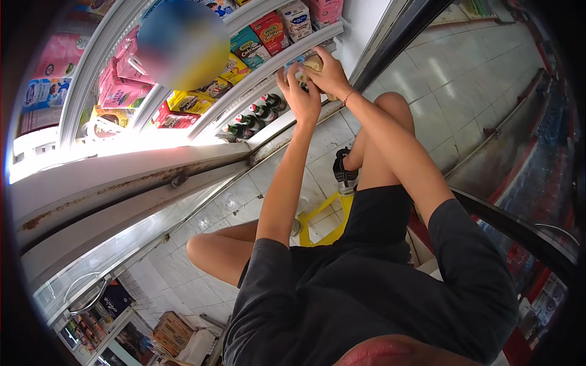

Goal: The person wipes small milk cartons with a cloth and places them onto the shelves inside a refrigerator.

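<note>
Both my hands meet at the front edge of a white fridge shelf (244, 85). My left hand (300, 97) has its fingers bent around a small beige item (314, 62), whose kind I cannot make out. From the other side my right hand (329, 76) closes on the same item, a thin bracelet at its wrist. Above my hands stand drink cartons, among them a red one (268, 33) and a teal one (251, 47). Dark bottles (264, 111) with red and white caps stand on the level below, left of my left hand.
Pink cartons (125, 85) and yellow packs (189, 102) fill the shelves at the left. A rusty-edged fridge frame (134, 177) runs below them. A yellow stool (332, 229) is under me on the tiled floor (238, 201). A dark door edge (397, 36) rises at the right.
</note>
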Available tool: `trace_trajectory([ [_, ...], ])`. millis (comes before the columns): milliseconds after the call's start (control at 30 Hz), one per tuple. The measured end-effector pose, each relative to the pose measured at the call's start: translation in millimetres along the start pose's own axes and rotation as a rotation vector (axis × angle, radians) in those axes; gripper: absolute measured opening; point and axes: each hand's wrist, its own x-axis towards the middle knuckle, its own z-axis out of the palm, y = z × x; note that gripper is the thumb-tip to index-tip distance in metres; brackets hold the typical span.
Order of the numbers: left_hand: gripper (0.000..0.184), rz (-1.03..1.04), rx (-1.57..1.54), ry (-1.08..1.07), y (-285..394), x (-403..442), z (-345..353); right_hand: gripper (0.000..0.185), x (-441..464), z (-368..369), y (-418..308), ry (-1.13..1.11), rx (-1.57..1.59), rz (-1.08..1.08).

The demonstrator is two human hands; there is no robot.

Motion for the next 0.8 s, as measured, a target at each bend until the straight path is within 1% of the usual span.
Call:
trace_trajectory([
  [67,0.049,-0.028,0.065,0.039,4,0,-2,0.056,-1,0,3,-0.038,-0.056,-0.025],
  [100,0.047,-0.059,-0.023,0.019,1,0,-1,0.056,-2,0,3,-0.040,-0.056,-0.027],
  [133,0.045,-0.088,-0.112,-0.001,-1,-1,0,0.055,-2,0,4,-0.090,-0.052,-0.001],
  [167,0.045,-0.088,-0.111,0.001,-2,-3,0,0.054,-2,0,5,-0.141,-0.046,0.026],
  [200,0.043,-0.121,-0.175,-0.013,-1,-5,-1,0.054,-4,-1,3,-0.143,-0.045,0.024],
  [233,0.042,-0.152,-0.239,-0.026,-1,-5,-2,0.051,-6,-2,1,-0.134,-0.048,-0.024],
  [267,0.042,-0.150,-0.238,-0.023,-1,-5,-4,0.049,-8,-3,-1,-0.124,-0.051,-0.073],
  [367,0.044,-0.166,-0.227,-0.050,3,-11,-15,0.047,-17,-11,-11,-0.123,-0.067,-0.133],
  [433,0.049,-0.169,-0.299,-0.094,8,-13,-30,0.046,-24,-21,-17,-0.138,-0.048,-0.169],
  [467,0.049,-0.166,-0.291,-0.090,10,-15,-43,0.045,-31,-25,-19,-0.149,-0.026,-0.195],
  [500,0.051,-0.174,-0.300,-0.123,12,-17,-56,0.043,-39,-32,-35,-0.188,-0.102,-0.159],
  [533,0.054,-0.181,-0.311,-0.151,15,-16,-67,0.043,-45,-38,-44,-0.195,-0.096,-0.170],
  [567,0.066,-0.193,-0.373,-0.170,16,-16,-80,0.044,-52,-43,-51,-0.286,-0.152,-0.180],
  [600,0.066,-0.200,-0.365,-0.156,19,-16,-96,0.044,-61,-48,-59,-0.381,-0.209,-0.189],
  [633,0.074,-0.141,-0.330,-0.211,20,-14,-113,0.044,-71,-51,-72,-0.439,-0.210,-0.229],
  [667,0.081,-0.076,-0.298,-0.265,23,-11,-130,0.044,-83,-51,-84,-0.446,-0.209,-0.241],
  [700,0.111,-0.059,-0.352,-0.284,16,-14,-141,0.045,-92,-52,-96,-0.531,-0.180,-0.214],
  [733,0.111,-0.057,-0.352,-0.265,23,-14,-159,0.047,-102,-53,-107,-0.620,-0.152,-0.184],
  [767,0.110,-0.062,-0.381,-0.382,31,-19,-181,0.047,-114,-50,-117,-0.636,-0.152,-0.194],
  [800,0.110,-0.065,-0.404,-0.495,36,-22,-198,0.047,-123,-44,-128,-0.658,-0.083,-0.251],
])
